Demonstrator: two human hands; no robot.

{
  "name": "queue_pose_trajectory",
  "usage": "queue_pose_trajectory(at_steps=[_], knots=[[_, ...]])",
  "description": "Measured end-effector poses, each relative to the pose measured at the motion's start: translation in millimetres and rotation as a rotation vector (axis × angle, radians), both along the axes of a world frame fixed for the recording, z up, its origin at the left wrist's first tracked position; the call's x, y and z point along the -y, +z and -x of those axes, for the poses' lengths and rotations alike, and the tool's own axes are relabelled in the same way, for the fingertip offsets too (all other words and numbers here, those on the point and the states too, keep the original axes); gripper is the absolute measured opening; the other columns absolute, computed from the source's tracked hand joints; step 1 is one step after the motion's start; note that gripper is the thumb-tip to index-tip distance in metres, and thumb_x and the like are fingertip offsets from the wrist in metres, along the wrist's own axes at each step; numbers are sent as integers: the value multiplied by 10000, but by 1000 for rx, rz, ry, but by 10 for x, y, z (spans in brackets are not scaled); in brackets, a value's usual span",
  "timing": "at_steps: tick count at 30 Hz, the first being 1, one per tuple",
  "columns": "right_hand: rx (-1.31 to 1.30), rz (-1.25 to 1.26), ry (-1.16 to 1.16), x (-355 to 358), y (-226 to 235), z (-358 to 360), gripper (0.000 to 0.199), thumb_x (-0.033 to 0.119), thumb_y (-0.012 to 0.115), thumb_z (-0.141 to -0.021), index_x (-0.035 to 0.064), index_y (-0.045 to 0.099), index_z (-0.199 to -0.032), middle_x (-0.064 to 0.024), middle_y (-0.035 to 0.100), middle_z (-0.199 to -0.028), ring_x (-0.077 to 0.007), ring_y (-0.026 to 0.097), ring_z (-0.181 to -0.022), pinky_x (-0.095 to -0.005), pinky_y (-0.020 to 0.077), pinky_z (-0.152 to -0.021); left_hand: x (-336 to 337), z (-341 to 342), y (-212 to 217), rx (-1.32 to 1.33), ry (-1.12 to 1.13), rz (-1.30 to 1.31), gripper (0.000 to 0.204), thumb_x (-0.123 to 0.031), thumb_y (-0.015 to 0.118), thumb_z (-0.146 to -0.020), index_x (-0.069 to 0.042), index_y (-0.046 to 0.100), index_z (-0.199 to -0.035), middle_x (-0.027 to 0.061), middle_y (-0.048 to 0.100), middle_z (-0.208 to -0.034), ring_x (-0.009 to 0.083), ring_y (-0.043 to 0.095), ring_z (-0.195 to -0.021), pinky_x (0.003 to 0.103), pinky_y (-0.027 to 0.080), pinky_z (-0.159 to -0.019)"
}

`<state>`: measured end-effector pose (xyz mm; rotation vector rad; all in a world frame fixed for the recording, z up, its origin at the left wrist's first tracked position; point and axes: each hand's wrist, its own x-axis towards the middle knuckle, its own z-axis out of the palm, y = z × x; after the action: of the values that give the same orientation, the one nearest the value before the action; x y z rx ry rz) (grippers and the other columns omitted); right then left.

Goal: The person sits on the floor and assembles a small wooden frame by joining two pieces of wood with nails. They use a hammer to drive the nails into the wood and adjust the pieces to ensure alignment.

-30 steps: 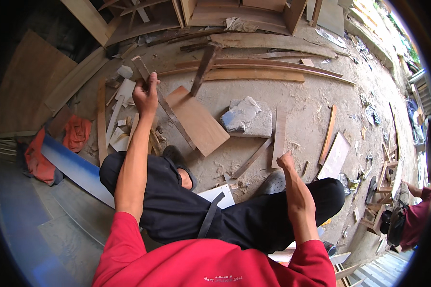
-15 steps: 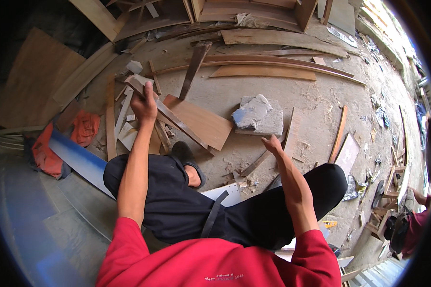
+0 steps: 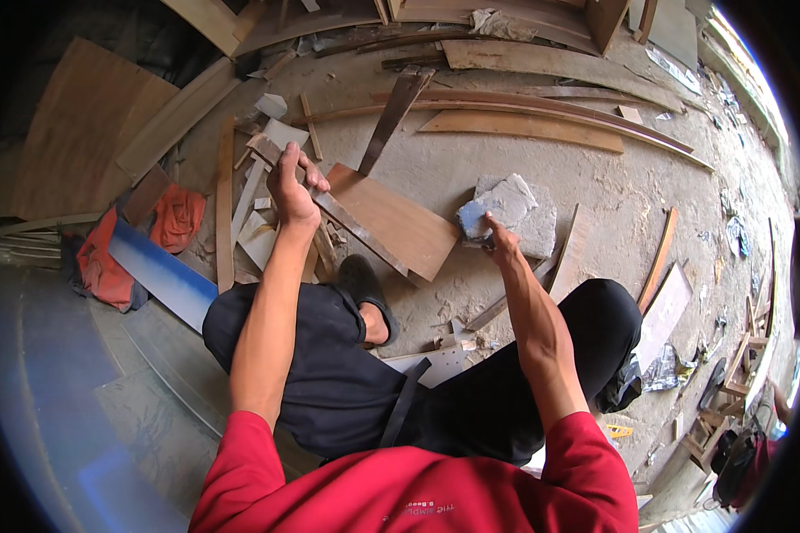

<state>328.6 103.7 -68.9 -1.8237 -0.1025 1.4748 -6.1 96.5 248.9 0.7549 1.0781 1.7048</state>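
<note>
Running slantwise through the left hand (image 3: 298,186), a long, narrow, dark-brown strip of rough-edged wood (image 3: 364,232) passes above a broad, smooth, light-brown rectangular board (image 3: 400,211) on the dusty, gritty grey floor (image 3: 596,191). Just beside that board sits a thick, coarse, pale-grey slab (image 3: 542,222) with a crumpled white-and-blue lump (image 3: 511,198) on top; whether the lump is cloth or something harder is hard to make out. The left hand covers part of the strip, and the right hand (image 3: 504,240) hides the lump's near corner. At the right edge, another person (image 3: 760,464) in dark red is cut off and dim. The left forearm reaches forward, its grip clamped on the strip. The right arm angles inward; I cannot tell whether its grip is closed.
</note>
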Motion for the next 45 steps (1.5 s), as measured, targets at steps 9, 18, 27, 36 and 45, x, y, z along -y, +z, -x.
queue_pose_trajectory(at_steps=[9,18,27,36,45], knots=[[-68,-49,87,94,63,-69,578,328,865,-688,-39,613,-1056,-78,552,-848,-195,519,-673,-332,443,-559,-9,-116,148,-73,264,-49,368,-354,679,-859,-105,459,-702,-1,392,-545,123,423,-454,280,386,-408],[903,-129,496,139,631,302,1089,508,805,-690,38,201,-1466,-299,226,-1477,-467,317,-1331,-508,385,-1053,-16,56,253,14,512,-62,398,-423,665,-860,-144,403,-749,-17,367,-596,113,411,-516,295,393,-486],[813,188,543,-160,829,434,1319,740,731,-607,189,-24,-1537,-312,-48,-1539,-573,162,-1364,-655,353,-1015,-68,-46,215,145,438,-102,429,-424,697,-843,-142,391,-744,-22,376,-636,107,402,-539,287,387,-545],[756,141,562,-161,791,87,1298,437,856,-597,228,-24,-1529,-317,126,-1469,-565,268,-1306,-604,380,-1033,-251,-226,301,188,359,-197,302,-289,712,-850,-116,475,-780,-4,408,-559,113,413,-494,277,377,-487],[936,58,474,430,1010,-1359,1246,368,862,-584,244,59,-1529,-288,250,-1437,-518,297,-1318,-585,384,-1037,-500,-705,537,151,320,-260,342,-292,709,-864,-102,468,-714,0,415,-557,113,412,-468,274,376,-463]])
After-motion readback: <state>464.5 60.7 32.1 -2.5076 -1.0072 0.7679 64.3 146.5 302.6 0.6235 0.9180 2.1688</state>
